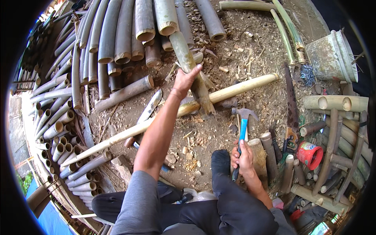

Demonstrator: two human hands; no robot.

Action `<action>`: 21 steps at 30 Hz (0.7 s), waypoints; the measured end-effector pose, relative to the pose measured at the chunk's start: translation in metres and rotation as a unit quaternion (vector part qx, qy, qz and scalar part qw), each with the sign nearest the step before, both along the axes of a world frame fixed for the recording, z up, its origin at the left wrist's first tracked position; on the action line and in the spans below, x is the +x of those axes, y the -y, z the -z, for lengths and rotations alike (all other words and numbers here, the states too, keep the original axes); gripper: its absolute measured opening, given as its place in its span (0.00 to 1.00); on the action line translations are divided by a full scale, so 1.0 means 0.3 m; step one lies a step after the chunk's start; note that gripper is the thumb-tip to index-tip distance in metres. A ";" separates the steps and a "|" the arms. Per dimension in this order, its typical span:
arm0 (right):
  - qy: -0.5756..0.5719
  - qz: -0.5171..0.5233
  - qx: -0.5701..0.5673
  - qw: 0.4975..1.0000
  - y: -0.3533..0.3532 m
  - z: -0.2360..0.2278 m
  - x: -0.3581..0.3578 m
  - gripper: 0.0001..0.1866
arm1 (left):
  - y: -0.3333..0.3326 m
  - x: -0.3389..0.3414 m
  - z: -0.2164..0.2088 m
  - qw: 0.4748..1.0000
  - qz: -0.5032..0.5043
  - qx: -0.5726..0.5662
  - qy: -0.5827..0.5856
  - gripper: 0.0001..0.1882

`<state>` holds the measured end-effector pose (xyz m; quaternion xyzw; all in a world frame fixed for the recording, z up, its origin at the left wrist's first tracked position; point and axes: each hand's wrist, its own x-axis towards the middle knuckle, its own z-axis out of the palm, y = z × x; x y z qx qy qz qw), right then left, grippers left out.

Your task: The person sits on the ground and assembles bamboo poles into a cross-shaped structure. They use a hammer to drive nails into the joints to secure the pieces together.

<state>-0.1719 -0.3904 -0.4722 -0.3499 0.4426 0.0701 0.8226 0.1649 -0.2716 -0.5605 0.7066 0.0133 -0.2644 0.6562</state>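
Observation:
My left hand (187, 81) is closed around a greenish-grey bamboo piece (183, 49), which slants from the stacked poles toward me. Its near end (205, 103) looks rough and lies across a long pale bamboo pole (246, 85) on the ground. In my right hand (244, 157) is a claw hammer (243, 127), gripped by its blue and black handle with the head pointing away from me. The hammer head is apart from the bamboo. Left of the held piece, a wide blade (150, 105) lies near the pale pole.
Cut bamboo poles (111, 31) are piled at the far left. To the right lie a handsaw (291, 105), a red container (309, 155), a dirty white bucket (327, 55) and a bamboo frame (333, 145). Wood chips (201, 140) litter the dirt; short bamboo stumps (258, 156) stand beside my right hand.

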 end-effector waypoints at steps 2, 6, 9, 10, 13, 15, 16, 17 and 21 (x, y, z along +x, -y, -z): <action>0.003 0.018 0.045 0.999 -0.008 0.013 0.018 0.17 | 0.034 -0.015 0.009 0.999 -0.044 -0.022 0.014 0.31; -0.034 -0.116 0.024 0.992 -0.001 -0.001 0.005 0.19 | 0.090 -0.126 -0.080 0.998 -0.047 -0.032 0.023 0.31; -0.036 -0.099 0.052 0.993 0.017 -0.014 -0.011 0.20 | 0.094 -0.164 -0.130 0.996 -0.033 -0.045 0.071 0.36; -0.040 -0.104 0.051 0.992 0.006 -0.021 -0.013 0.20 | 0.101 -0.176 -0.179 0.998 -0.025 -0.036 0.050 0.36; -0.068 -0.125 0.089 0.986 0.042 -0.031 -0.029 0.21 | 0.095 -0.208 -0.185 0.996 -0.035 -0.048 0.061 0.36; -0.061 -0.149 -0.037 0.986 0.052 -0.022 -0.050 0.20 | 0.072 -0.221 -0.207 0.997 -0.023 -0.065 0.024 0.37; -0.066 -0.167 -0.122 0.976 0.073 0.019 -0.083 0.17 | 0.066 -0.230 -0.220 0.997 -0.018 -0.074 0.006 0.38; -0.078 -0.205 -0.259 0.941 0.082 0.062 -0.115 0.17 | 0.059 -0.247 -0.234 0.996 -0.003 -0.082 0.018 0.40; -0.134 -0.304 -0.592 0.734 0.080 0.065 -0.125 0.30 | -0.003 -0.339 -0.278 0.986 0.074 -0.103 0.113 0.48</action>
